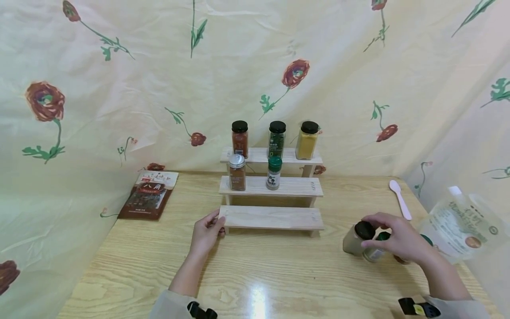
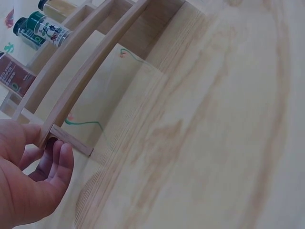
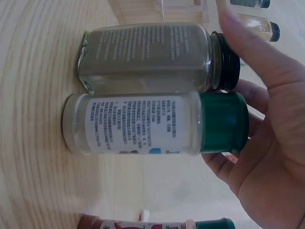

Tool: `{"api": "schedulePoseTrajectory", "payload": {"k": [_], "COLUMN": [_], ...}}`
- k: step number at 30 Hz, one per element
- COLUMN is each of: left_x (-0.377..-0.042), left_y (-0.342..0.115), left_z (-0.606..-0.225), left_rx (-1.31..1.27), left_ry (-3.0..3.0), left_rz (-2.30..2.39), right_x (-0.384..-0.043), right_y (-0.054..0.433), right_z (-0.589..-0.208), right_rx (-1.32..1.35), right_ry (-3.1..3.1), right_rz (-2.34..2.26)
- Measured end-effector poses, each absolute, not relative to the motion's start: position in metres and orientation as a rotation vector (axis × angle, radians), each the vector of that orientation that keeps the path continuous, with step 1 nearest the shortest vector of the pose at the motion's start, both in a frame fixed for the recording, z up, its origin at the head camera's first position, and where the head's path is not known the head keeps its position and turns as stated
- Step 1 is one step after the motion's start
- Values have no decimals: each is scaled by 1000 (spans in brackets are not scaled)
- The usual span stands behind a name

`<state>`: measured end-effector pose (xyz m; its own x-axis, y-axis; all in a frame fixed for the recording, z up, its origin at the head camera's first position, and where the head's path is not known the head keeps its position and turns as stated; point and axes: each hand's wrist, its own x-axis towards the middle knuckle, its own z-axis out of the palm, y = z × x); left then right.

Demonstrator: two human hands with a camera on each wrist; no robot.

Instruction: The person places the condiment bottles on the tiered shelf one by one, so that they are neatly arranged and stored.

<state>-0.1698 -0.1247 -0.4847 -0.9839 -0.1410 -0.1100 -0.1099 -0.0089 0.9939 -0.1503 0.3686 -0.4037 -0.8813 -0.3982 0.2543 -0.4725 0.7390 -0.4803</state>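
Observation:
A three-step wooden rack stands on the table. My left hand pinches the left end of its lowest step, thumb on top and fingers curled beneath in the left wrist view. On the right, my right hand grips the black lid of a glass spice jar filled with grey-brown powder, thumb on one side and fingers on the other. Right beside that jar is a green-capped shaker with a white printed label. Another green-capped bottle lies partly out of frame in the right wrist view.
Black-lidded jars of red, green and yellow spice line the top step. The middle step bears a silver-lidded jar and a green-capped shaker. Around them are a brown spice packet, a white spoon and a clear pouch.

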Motion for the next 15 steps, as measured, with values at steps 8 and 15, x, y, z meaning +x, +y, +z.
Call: {"api": "schedulePoseTrajectory", "payload": {"k": [8,15], "left_x": [-170,-171], "left_y": [-124,-123], "left_z": [-488,-487], "left_rx": [298,296], "left_ry": [-2180,-2176], "left_rz": [-2191,-2194], "right_x": [-150,-153], "right_y": [369,366], "right_z": [-410,-412], "right_rx": [727,737], "right_ry": [-2759,-2707], "right_rz": [830,767]}}
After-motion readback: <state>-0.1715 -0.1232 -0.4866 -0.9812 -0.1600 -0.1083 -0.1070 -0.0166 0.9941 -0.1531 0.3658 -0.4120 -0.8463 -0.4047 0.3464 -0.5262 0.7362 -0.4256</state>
